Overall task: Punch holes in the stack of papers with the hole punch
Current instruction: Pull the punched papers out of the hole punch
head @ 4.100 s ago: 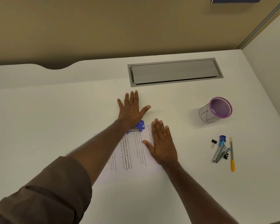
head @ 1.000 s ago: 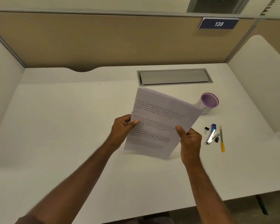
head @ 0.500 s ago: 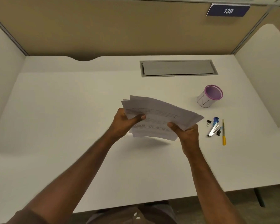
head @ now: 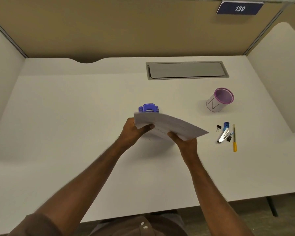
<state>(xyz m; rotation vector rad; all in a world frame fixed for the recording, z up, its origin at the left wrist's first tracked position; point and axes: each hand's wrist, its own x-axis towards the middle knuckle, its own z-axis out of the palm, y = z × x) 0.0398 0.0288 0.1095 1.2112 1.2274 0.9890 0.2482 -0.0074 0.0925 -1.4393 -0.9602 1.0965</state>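
I hold the stack of papers (head: 170, 126) above the middle of the white desk (head: 75, 116), tilted nearly flat. My left hand (head: 134, 131) grips its left edge, thumb on top. My right hand (head: 186, 142) grips its near edge. The blue hole punch (head: 148, 108) stands on the desk just beyond the far left corner of the stack, its near side hidden by the paper.
A purple-rimmed pen cup (head: 220, 100) stands at the right. Nearer lie a stapler (head: 223, 134), black binder clips (head: 218, 127) and a yellow pen (head: 234, 138). A grey cable hatch (head: 186, 70) is set in the desk's far side. Partition walls enclose the desk.
The stack has tipped from facing me to nearly flat and lower. The blue hole punch, hidden behind the paper before, now shows beyond it.
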